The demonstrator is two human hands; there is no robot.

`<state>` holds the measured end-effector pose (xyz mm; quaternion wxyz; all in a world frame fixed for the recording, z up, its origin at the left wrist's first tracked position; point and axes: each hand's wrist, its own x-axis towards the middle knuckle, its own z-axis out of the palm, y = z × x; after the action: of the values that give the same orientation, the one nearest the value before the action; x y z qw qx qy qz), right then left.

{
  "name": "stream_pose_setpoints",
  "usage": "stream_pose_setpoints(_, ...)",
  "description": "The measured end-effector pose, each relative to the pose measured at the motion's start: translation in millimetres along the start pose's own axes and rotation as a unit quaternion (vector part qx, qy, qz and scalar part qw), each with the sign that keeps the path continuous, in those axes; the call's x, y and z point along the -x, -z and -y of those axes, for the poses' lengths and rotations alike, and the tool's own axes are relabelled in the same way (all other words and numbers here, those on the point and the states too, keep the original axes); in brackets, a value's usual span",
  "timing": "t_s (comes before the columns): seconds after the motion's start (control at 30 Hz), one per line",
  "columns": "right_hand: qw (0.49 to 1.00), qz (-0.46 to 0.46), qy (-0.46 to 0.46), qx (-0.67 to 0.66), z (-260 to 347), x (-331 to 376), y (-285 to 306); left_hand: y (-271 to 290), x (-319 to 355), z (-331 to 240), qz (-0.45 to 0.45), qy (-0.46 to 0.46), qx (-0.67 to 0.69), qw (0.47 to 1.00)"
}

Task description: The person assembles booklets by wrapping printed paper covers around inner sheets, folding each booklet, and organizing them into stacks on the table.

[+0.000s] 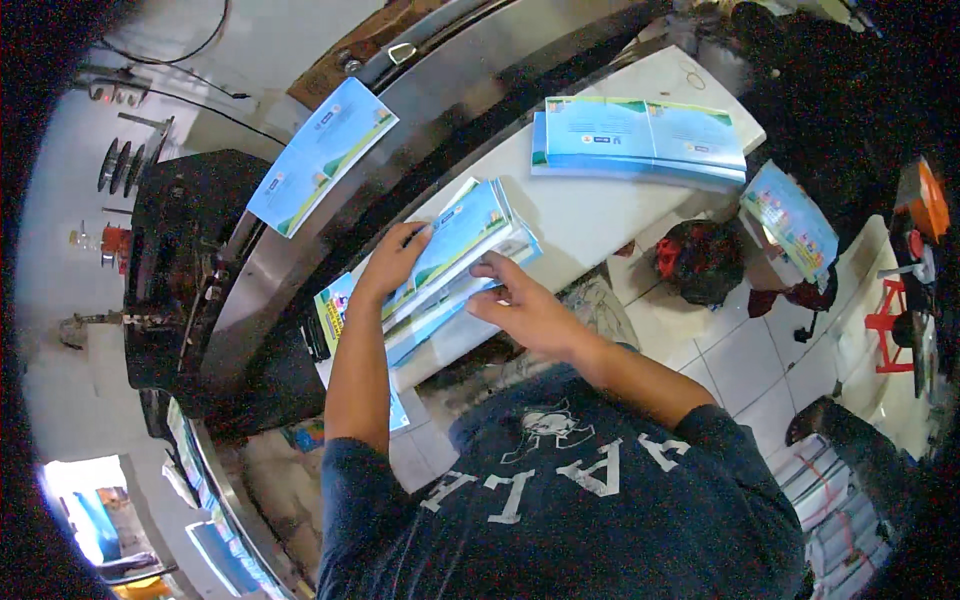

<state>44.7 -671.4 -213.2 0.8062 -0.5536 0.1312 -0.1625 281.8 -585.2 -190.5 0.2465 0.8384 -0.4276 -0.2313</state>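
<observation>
Stack of glossy blue-and-green printed booklet covers, flat rectangles, centre of frame on white worktable. Left hand spread flat on stack's left end; right hand apart from it, fingers pressed to lower right edge; grip unclear. Lower sheets hidden under hands. Second neat stack upper right. Single cover on curved steel band, upper left. Loose pile right, edges blurred.

Booklets: light blue, green corner. Table: white. Shirt: dark navy, white lettering. Stool: red.
</observation>
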Motion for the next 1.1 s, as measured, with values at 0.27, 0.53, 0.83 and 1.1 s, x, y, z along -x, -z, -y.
stream_pose_setpoints(0.27,0.987,-0.011,-0.1,-0.128,8,-5,-4,11,-19,18,0.047,0.018,0.0,0.999)
stream_pose_setpoints(0.53,0.986,-0.095,-0.108,0.079,10,3,-10,25,-21,8,0.099,0.021,-0.079,0.992)
stream_pose_setpoints(0.83,0.657,0.066,0.232,0.715,-21,25,-11,23,-33,26,0.114,0.024,-0.049,0.992)
stream_pose_setpoints(1.1,0.641,0.05,0.221,0.733,-32,12,-27,27,-40,28,0.161,0.055,-0.008,0.985)
